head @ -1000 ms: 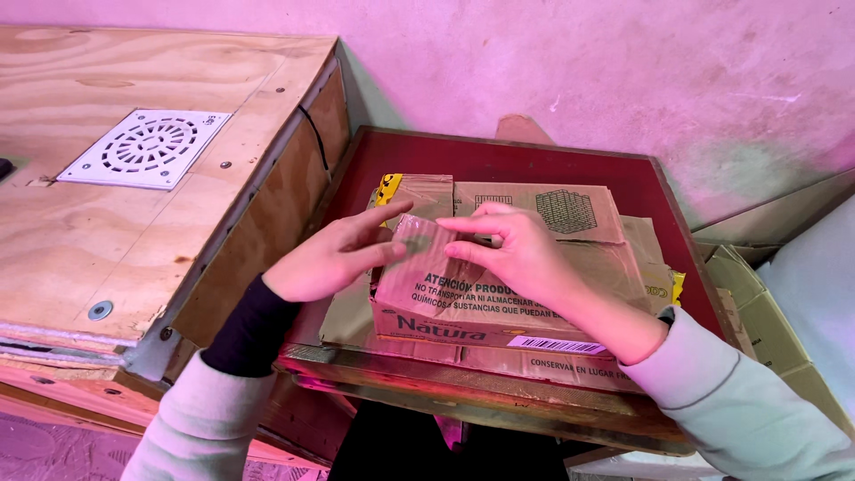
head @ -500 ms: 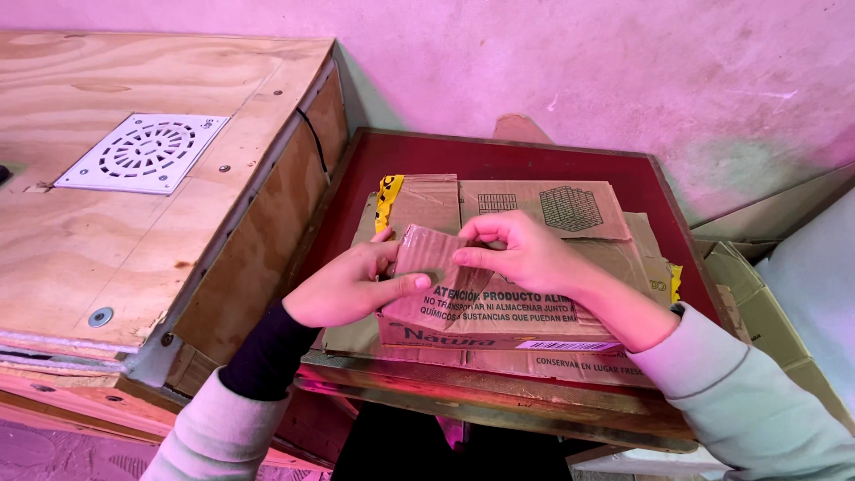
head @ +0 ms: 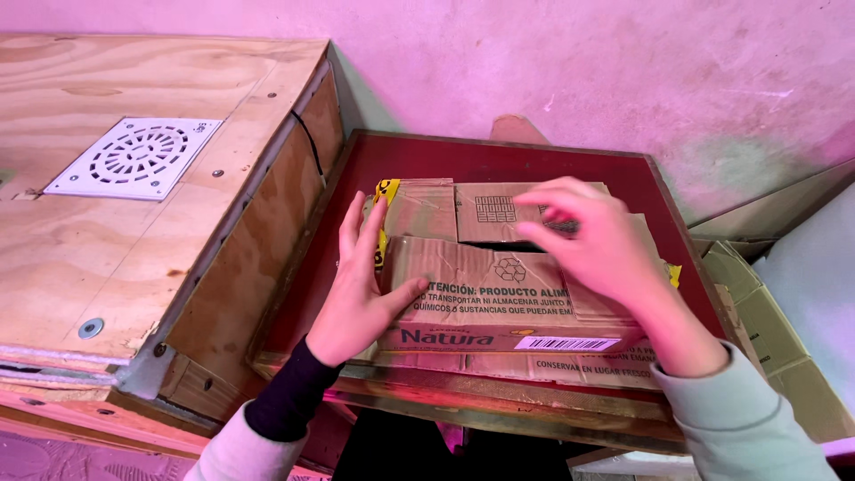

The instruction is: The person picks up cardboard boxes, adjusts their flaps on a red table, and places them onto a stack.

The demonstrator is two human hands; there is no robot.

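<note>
A stack of flattened brown cardboard pieces [head: 481, 294] lies on a dark red board [head: 499, 160]. My left hand [head: 361, 285] rests flat with fingers spread against the left edge of the stack, thumb on the top piece. My right hand [head: 606, 249] hovers over or presses on the right part of the stack, fingers apart, slightly blurred. A strip of yellow tape [head: 385, 191] shows at the stack's upper left corner. I cannot see anything held in either hand.
A plywood box [head: 134, 249] with a white round-pattern grille [head: 134, 158] stands at the left, its side close to the red board. A rough plaster wall [head: 579, 71] is behind. More cardboard [head: 775, 338] lies at the right.
Both hands held a small cardboard piece over the stack earlier; now it is down and the hands are spread apart on the stack, left at the edge, right moved rightward.
</note>
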